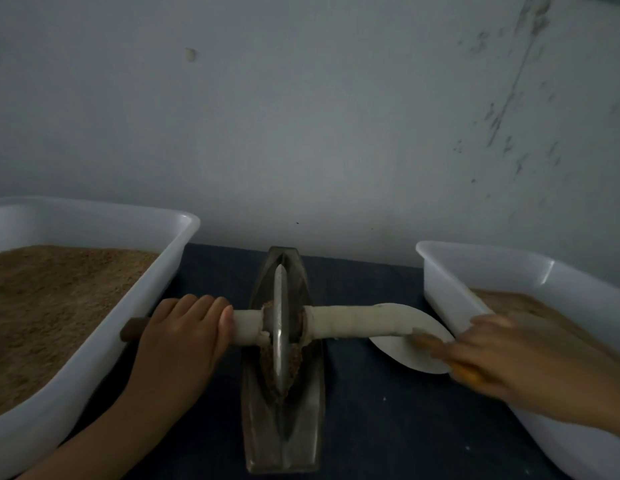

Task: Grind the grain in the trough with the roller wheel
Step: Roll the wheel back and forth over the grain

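On the dark table (370, 410), the wheel's handle (246, 327) is gripped by the left hand (183, 337), while something orange, blurred, is held by the right hand (492, 358).

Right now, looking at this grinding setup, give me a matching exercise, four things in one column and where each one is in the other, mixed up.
Things:
1. roller wheel
2. left hand
3. left tub
4. white scoop

Places:
A. on the cloth beside the right tub
B. standing in the trough
C. far left, filled with tan grain
D. gripping the wheel's axle handle

Pairs: 1-B, 2-D, 3-C, 4-A
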Tool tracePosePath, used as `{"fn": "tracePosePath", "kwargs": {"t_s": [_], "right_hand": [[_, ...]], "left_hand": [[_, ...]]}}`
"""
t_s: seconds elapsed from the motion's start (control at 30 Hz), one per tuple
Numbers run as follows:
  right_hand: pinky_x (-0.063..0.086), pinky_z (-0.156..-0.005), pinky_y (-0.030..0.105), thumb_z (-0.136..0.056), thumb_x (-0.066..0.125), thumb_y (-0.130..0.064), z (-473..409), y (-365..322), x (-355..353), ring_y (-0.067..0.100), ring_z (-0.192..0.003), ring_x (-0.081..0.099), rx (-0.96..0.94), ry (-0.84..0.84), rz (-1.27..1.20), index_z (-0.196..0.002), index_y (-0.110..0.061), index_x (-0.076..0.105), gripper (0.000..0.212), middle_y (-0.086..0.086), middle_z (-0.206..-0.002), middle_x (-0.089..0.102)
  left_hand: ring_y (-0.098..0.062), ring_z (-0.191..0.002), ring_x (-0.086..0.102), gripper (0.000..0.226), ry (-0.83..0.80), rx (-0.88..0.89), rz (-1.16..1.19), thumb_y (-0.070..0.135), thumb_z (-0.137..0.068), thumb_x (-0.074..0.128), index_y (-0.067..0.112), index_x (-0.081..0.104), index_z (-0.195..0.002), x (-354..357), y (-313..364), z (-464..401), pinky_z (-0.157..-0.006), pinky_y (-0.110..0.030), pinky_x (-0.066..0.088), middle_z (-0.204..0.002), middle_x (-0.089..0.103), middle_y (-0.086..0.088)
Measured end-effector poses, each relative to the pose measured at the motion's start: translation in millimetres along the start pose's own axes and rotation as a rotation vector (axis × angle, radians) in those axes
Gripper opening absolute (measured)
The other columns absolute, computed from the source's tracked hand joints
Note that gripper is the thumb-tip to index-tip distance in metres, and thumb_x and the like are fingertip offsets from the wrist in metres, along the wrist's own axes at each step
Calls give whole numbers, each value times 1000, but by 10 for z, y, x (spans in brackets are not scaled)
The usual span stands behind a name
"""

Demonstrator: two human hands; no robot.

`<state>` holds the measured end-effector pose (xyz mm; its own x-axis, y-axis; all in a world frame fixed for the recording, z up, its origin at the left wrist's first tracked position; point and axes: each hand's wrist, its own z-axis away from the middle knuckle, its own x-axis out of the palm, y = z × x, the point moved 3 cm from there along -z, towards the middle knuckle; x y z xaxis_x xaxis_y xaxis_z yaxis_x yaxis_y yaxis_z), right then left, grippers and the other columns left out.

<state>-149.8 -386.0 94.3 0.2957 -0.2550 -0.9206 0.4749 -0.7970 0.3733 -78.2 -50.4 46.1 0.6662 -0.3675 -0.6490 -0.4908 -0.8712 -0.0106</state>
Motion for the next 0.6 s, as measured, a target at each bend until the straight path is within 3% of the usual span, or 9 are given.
{"fn": "tracePosePath", "kwargs": {"t_s": [0.07, 0.13, 0.17, 0.3, 0.37, 0.43, 0.47, 0.5, 0.6], "right_hand": [[42, -74, 13, -58, 73, -41, -15, -130, 106, -3, -59, 54, -96, -134, 64, -107, -41, 60, 51, -23, -69, 57], [40, -91, 23, -79, 63, -31, 10, -228, 225, 9, -90, 60, -116, -183, 89, -120, -33, 56, 42, -11, -100, 63], [36, -97, 24, -87, 56, -27, 22, -282, 294, 15, -102, 57, -65, -241, 102, -125, -30, 52, 38, -6, -113, 60], [41, -91, 30, -92, 49, -28, 23, -443, 235, 16, -107, 51, 202, -208, 60, -136, -24, 41, 45, -3, -119, 53], [42, -80, 22, -86, 57, -22, -43, -551, 18, 10, -93, 54, 243, -45, 37, -119, -21, 58, 33, -6, -105, 56], [42, -77, 16, -79, 60, -20, -129, -719, -259, 3, -83, 53, 239, 319, -102, -95, -20, 67, 18, -9, -94, 59], [41, -86, 17, -80, 55, -22, -220, -814, -344, 4, -93, 53, 220, 455, -153, -102, -18, 65, 24, -7, -102, 59], [40, -96, 21, -81, 55, -25, -329, -889, -338, 9, -107, 53, 235, 461, -165, -116, -16, 60, 36, -4, -116, 58], [26, -111, 35, -79, 66, -29, -693, -1021, -166, 20, -131, 40, 290, 289, -115, -142, -12, 37, 71, 3, -142, 43]], "left_hand": [[-24, -57, 55, 35, -6, -3, -2, 23, -87, 32, 9, 63, -77, -2, -4, 6, -58, -38, 49, -68, 60, -6], [-23, -57, 54, 36, -4, -13, 10, 23, -88, 31, 10, 62, -76, -6, -12, 5, -57, -38, 48, -67, 59, -5], [-24, -56, 54, 36, -3, -17, 13, 23, -88, 31, 10, 62, -76, -8, -11, 3, -58, -37, 48, -67, 59, -5], [-23, -57, 55, 36, -3, -21, 15, 23, -88, 31, 10, 62, -76, -1, -5, -6, -59, -36, 48, -67, 59, -5], [-23, -57, 54, 36, -9, -22, 24, 23, -88, 31, 10, 62, -76, 0, -8, -8, -59, -35, 48, -67, 59, -5], [-23, -57, 53, 36, -14, -29, 26, 23, -89, 30, 10, 62, -76, -8, -5, -7, -59, -35, 47, -67, 58, -5], [-23, -57, 53, 36, -17, -30, 26, 23, -89, 30, 11, 62, -76, -9, -3, -8, -59, -35, 47, -67, 58, -4], [-22, -57, 53, 36, -22, -30, 27, 23, -89, 30, 11, 62, -76, -13, -2, -12, -59, -35, 47, -67, 58, -4], [-23, -59, 55, 34, -53, -21, 18, 24, -87, 32, 10, 62, -77, -11, -6, -11, -60, -35, 48, -69, 60, -5]]}}
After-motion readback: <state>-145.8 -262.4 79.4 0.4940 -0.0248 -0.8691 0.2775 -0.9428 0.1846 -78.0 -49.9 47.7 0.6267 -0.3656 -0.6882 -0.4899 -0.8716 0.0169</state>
